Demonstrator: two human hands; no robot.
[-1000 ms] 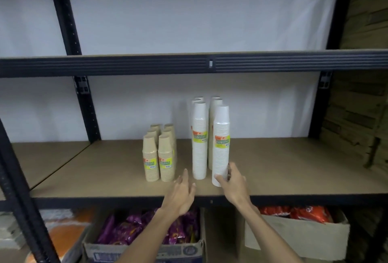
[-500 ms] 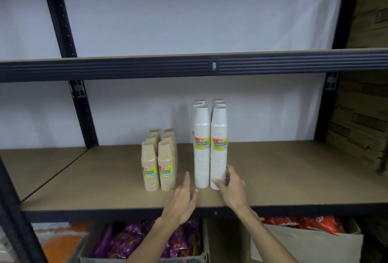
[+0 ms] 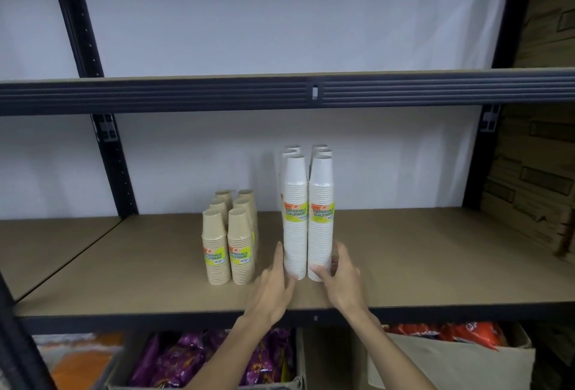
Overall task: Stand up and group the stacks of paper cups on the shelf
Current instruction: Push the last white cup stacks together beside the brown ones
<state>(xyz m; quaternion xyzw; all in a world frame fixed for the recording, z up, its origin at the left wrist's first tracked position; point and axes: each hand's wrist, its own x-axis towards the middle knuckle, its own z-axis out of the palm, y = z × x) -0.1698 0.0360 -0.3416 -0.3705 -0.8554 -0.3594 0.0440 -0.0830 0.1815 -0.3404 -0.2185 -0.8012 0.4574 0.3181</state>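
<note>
Since white stacks point(image 3: 308, 218) stand tall and narrow on shelf point(image 3: 420, 265), low shove could tip them. Left hand point(image 3: 273, 280) flat, straight-fingered against left front stack; right hand point(image 3: 340, 277) curled round right front stack's base. Tan stacks point(image 3: 228, 243) near, could get knocked.

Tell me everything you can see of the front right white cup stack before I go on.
The front right white stack is a tall column of nested white paper cups, narrow ends up, with a yellow-green label reading DISPOSABLE TABLEWARE about mid-height. It stands upright near the front edge of the shelf, side by side against the front left white stack, with more white stacks behind. The right hand grips its base, thumb in front, fingers round the right side.
</note>
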